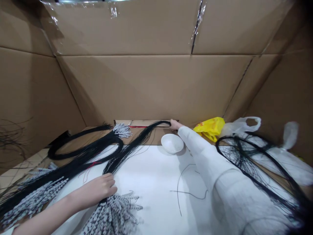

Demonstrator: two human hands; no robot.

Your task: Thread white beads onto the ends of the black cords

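Observation:
My left hand (102,188) lies closed over a bundle of black cords (127,151) where it meets a cluster of white tags (114,213) at the near edge of the white sheet (156,182). My right hand (174,124), in a white sleeve, reaches far out to the cardboard wall and grips the far loop of the same black bundle. A small white bowl (172,143) sits just beside that arm.
Cardboard walls (151,88) enclose the work area. More black cord loops (83,153) and tagged ends (31,202) lie at left. A yellow bag (210,128), white plastic bags (244,125) and tangled black cords (256,169) lie at right. Loose cords (186,192) rest on the sheet.

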